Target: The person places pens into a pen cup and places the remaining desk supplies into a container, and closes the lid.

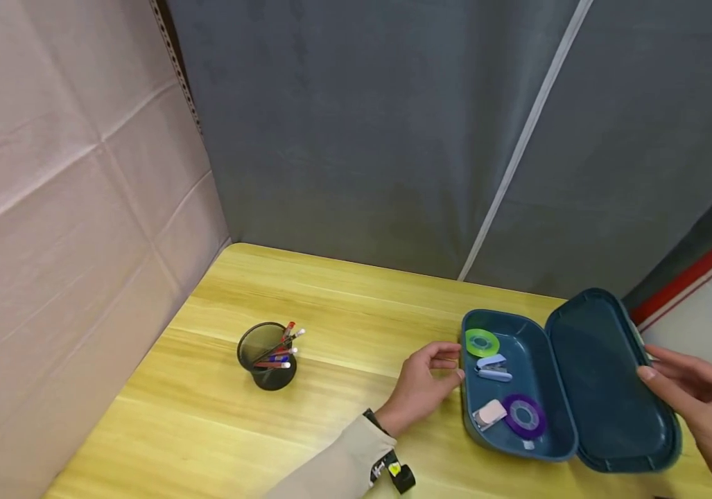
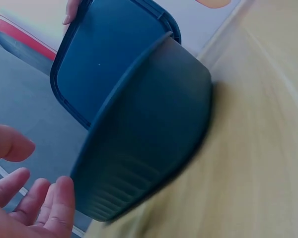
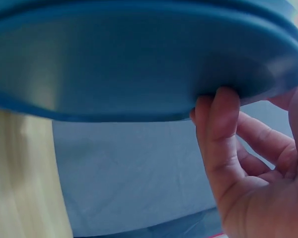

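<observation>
The right hand's (image 1: 711,405) grip was spread against the lid (image 1: 608,384) of the case (image 1: 521,384), which was lying open on the bench (image 1: 331,305); the left hand (image 1: 424,384) was held loose just beside its wall. Closing was judged not yet begun.

A wooden table (image 1: 343,305) stands in a corner, with a grey fabric curtain (image 1: 393,132) behind it and a pale panelled wall (image 1: 68,173) to its left. On the table's left part stands a black mesh pen cup (image 1: 266,356) with pens in it. On the right part lies an open dark blue oval case (image 1: 521,388), its hinged lid (image 1: 611,388) lying open to the right. In the case lie a green tape ring (image 1: 482,342) at the back, a small stapler (image 1: 493,368) in front of it, and an eraser (image 1: 491,413) beside a purple tape ring (image 1: 524,416) at the front. The left hand (image 1: 424,384) lies just left of the case; the right hand (image 1: 705,402) is at the lid's right edge.
</observation>
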`<state>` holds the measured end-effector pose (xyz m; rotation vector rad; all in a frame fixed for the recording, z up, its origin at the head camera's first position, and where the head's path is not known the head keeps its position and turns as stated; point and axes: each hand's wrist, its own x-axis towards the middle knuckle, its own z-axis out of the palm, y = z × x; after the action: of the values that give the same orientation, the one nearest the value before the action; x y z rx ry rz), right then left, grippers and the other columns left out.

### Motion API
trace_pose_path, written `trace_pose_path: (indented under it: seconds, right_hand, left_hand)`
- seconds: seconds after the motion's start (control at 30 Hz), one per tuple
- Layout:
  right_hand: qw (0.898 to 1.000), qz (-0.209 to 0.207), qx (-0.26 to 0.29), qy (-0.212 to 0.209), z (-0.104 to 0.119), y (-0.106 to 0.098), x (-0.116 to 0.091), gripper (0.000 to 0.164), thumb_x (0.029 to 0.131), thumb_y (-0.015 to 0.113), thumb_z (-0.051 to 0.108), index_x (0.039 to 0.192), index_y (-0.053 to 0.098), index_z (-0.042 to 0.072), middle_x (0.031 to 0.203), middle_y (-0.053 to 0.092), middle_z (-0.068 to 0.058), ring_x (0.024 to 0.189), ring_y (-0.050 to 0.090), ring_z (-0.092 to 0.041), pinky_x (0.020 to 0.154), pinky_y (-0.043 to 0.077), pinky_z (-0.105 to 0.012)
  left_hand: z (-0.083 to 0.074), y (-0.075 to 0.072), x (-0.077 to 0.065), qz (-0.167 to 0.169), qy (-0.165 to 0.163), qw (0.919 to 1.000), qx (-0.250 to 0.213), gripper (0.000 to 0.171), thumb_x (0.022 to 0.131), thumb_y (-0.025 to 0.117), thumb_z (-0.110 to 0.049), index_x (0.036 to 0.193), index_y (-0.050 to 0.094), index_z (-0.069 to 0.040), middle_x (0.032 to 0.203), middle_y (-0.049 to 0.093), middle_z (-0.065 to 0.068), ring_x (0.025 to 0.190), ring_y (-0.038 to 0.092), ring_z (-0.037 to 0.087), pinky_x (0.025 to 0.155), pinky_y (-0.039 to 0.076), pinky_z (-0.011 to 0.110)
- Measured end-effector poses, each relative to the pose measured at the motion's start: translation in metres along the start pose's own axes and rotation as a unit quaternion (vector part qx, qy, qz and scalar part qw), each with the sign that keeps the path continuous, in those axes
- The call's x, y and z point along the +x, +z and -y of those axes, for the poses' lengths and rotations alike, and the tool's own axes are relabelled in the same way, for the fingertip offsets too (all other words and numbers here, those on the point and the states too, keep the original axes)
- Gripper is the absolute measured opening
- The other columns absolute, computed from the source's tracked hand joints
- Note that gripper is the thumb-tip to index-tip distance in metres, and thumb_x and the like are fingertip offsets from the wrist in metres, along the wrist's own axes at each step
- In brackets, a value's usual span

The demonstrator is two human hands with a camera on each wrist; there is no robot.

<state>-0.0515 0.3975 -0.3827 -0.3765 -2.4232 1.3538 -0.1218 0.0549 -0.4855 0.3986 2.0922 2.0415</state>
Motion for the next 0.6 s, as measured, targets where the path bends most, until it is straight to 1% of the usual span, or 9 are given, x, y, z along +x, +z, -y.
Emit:
trace_pose_path:
  seconds: [0.07,0.13,0.2,0.27,0.33,0.4,0.5,0.6]
  right_hand:
    - [0.999,-0.002,-0.043,-0.005,0.007,0.003,-0.001,0.039,0.103,0.071,0.013,0.135,0.07,0.034,0.083,0.064,0.035,0.069,0.063,0.01,0.06,0.049,-0.006]
    - [0.997,-0.005,-0.078,-0.007,0.013,0.007,-0.002,0.042,0.103,0.071,0.018,0.144,0.066,0.022,0.083,0.06,0.037,0.069,0.06,0.012,0.06,0.048,-0.005]
    - [0.994,-0.006,-0.107,-0.003,0.019,0.01,-0.003,0.047,0.103,0.071,0.021,0.148,0.062,0.01,0.083,0.057,0.039,0.069,0.058,0.013,0.06,0.048,-0.005]
    - [0.991,-0.003,-0.13,0.009,0.025,0.013,-0.004,0.052,0.102,0.072,0.027,0.147,0.061,0.003,0.082,0.055,0.039,0.069,0.057,0.013,0.059,0.049,-0.007]
    - [0.989,0.003,-0.142,0.025,0.031,0.015,-0.004,0.057,0.101,0.073,0.034,0.145,0.062,0.0,0.082,0.055,0.039,0.07,0.057,0.012,0.058,0.049,-0.009]
    - [0.989,0.011,-0.145,0.039,0.035,0.017,-0.005,0.06,0.099,0.074,0.04,0.143,0.063,0.001,0.083,0.057,0.038,0.071,0.058,0.01,0.058,0.051,-0.011]
    - [0.989,0.018,-0.139,0.045,0.04,0.022,-0.008,0.061,0.097,0.077,0.044,0.141,0.066,0.003,0.084,0.059,0.037,0.073,0.058,0.009,0.058,0.051,-0.013]
    - [0.991,0.018,-0.128,0.034,0.046,0.029,-0.011,0.059,0.094,0.08,0.043,0.137,0.069,0.004,0.084,0.062,0.035,0.075,0.06,0.01,0.059,0.052,-0.012]
  left_hand:
    - [-0.003,-0.001,0.002,-0.001,0.017,0.9999,-0.002,0.039,0.097,0.075,-0.012,0.135,0.068,-0.008,0.128,0.073,0.008,0.11,0.069,0.008,0.096,0.057,0.024]
    - [-0.006,-0.002,0.004,0.002,0.03,0.9995,-0.007,0.039,0.097,0.075,-0.012,0.135,0.068,-0.008,0.129,0.073,0.012,0.109,0.068,0.006,0.098,0.057,0.023]
    - [-0.01,-0.002,0.005,0.006,0.038,0.9992,-0.01,0.038,0.098,0.074,-0.013,0.135,0.068,-0.009,0.13,0.073,0.011,0.109,0.068,0.004,0.097,0.057,0.022]
    - [-0.013,-0.003,0.007,0.007,0.043,0.999,-0.01,0.037,0.098,0.074,-0.014,0.134,0.069,-0.013,0.128,0.073,0.006,0.108,0.068,0.003,0.096,0.057,0.02]
    - [-0.017,-0.003,0.008,0.009,0.048,0.9987,-0.012,0.036,0.098,0.074,-0.016,0.134,0.069,-0.015,0.127,0.073,0.003,0.109,0.069,0.003,0.096,0.057,0.02]
    - [-0.02,-0.002,0.009,0.014,0.051,0.9984,-0.023,0.037,0.098,0.074,-0.017,0.134,0.068,-0.013,0.127,0.073,0.002,0.109,0.069,0.004,0.093,0.059,0.02]
    - [-0.024,0.0,0.01,0.03,0.05,0.9964,-0.062,0.038,0.099,0.073,-0.014,0.136,0.066,-0.009,0.13,0.072,0.007,0.108,0.07,0.005,0.087,0.062,0.023]
    - [-0.029,0.003,0.01,0.046,0.044,0.9925,-0.104,0.039,0.099,0.072,-0.011,0.138,0.065,-0.007,0.132,0.07,0.01,0.106,0.07,0.006,0.082,0.065,0.026]
